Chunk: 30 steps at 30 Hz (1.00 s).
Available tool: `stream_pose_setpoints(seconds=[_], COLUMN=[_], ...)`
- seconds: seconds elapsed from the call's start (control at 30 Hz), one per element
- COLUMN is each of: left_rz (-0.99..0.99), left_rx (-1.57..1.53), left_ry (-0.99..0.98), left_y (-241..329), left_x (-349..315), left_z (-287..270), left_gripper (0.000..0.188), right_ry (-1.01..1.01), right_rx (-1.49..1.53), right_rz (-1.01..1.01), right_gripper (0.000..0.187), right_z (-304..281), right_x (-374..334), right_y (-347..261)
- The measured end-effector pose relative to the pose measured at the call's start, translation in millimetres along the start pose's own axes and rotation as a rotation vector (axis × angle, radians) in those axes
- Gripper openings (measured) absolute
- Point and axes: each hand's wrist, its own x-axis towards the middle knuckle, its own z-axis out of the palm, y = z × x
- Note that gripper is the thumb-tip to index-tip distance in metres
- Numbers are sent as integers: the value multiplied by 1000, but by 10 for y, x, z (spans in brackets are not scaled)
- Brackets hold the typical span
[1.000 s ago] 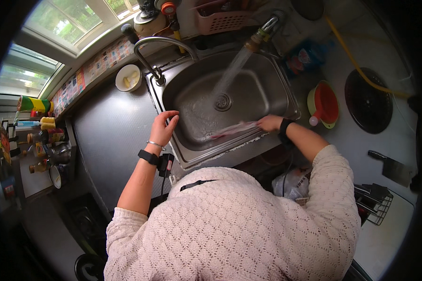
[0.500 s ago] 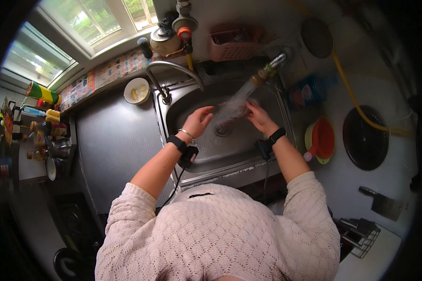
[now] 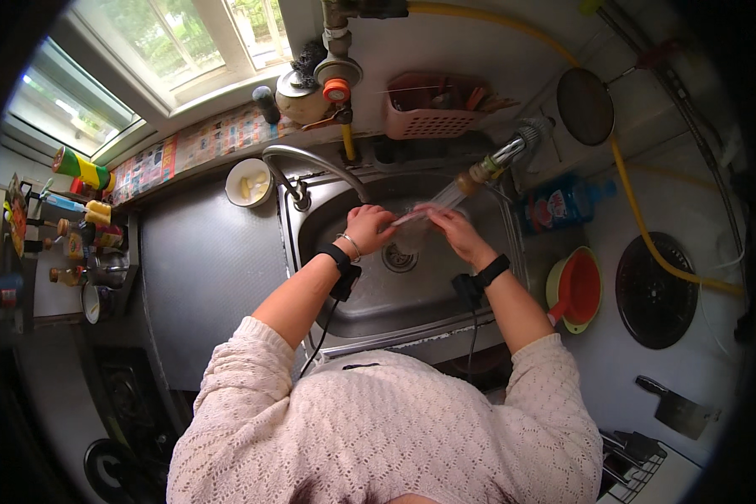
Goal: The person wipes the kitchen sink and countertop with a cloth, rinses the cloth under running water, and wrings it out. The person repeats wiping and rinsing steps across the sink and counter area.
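Observation:
Over the steel sink (image 3: 370, 302), both my hands hold a thin, see-through, pinkish thing (image 3: 413, 216) that looks like a piece of plastic film; its exact kind is hard to make out. My left hand (image 3: 368, 228) is closed on its left end, fingers bent. My right hand (image 3: 460, 233) pinches its right end from above. Beside my right fingers, a clear stream falls from the wall tap (image 3: 485, 168) at the upper right. Below the hands shows the drain (image 3: 400, 257). A curved steel faucet (image 3: 319, 160) arches over the sink's far left corner.
On the left counter (image 3: 206, 277) stands a white bowl (image 3: 249, 182) with pale pieces. Behind the sink is a pink basket (image 3: 433, 122). To the right are a blue bottle (image 3: 554, 204), a red scoop (image 3: 581, 286), a dark round lid (image 3: 655, 290) and a cleaver (image 3: 680, 412).
My hands have come closer together, and the see-through thing now stretches between them. The left hand's fingers have gone from loosely curved to closed on it. The view has shifted slightly.

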Motion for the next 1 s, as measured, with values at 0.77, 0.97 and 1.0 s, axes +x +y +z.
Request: stream_pose_setpoints(seconds=[0.77, 0.97, 1.0], left_rz=[184, 134, 149], left_rx=[-616, -915, -892], left_ry=[195, -160, 0], left_y=[150, 320, 372], left_x=[-35, -90, -73], left_z=[-42, 171, 199], left_gripper=[60, 101, 82], right_ry=[210, 177, 200], right_rx=[-300, 178, 253], right_rz=[-165, -190, -213], right_gripper=[20, 19, 18], right_z=[400, 705, 721], right_x=[59, -300, -353], right_y=[155, -147, -203])
